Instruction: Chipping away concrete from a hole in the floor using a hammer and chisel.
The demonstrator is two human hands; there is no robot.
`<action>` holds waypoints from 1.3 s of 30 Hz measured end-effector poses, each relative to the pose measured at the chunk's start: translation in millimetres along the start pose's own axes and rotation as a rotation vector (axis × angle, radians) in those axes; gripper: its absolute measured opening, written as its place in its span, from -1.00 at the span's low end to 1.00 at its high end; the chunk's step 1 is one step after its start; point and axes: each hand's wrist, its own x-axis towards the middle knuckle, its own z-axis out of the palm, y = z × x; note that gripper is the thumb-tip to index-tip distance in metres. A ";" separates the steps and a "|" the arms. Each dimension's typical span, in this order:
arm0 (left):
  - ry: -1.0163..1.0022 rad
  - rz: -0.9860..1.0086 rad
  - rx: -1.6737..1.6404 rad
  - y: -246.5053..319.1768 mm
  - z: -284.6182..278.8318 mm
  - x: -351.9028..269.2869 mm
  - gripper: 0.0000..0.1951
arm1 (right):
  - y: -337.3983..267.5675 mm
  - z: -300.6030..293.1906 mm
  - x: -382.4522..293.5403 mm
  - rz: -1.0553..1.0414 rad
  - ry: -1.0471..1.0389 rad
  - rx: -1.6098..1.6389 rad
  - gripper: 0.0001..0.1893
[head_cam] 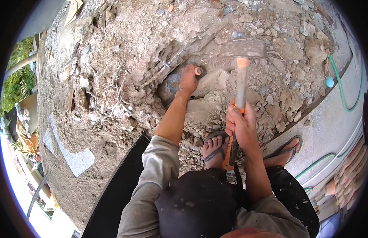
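A sledgehammer (242, 83) is in my right hand (242, 123), its broad head (246, 49) raised over the dirt to the right of a dug hole (166, 95). The grey and orange handle runs down past my wrist. My left hand (188, 78) reaches into the hole and is closed around a tool with a rounded orange end (198, 70), possibly a chisel; its lower part is hidden. A grey stone (173, 82) lies in the hole beside my left hand.
Loose rubble (274, 101) and thin roots (120, 92) surround the hole. My sandaled feet stand at its near side, one on a concrete slab (318, 136). A green hose (340, 86) and stacked tiles (352, 172) are at right, a black panel (121, 184) at lower left.
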 end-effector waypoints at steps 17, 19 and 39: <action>-0.255 0.037 -0.090 -12.6 -42.8 24.9 -0.71 | 119.8 53.3 68.7 -0.164 0.274 -0.395 -0.83; -0.367 -0.039 -0.101 -15.8 -46.6 27.9 -0.68 | 103.7 42.1 61.4 -0.051 0.236 -0.284 -0.84; -0.467 0.050 -0.107 -27.0 -52.1 34.7 -0.58 | 64.4 57.5 48.5 -0.593 0.348 -0.147 -0.81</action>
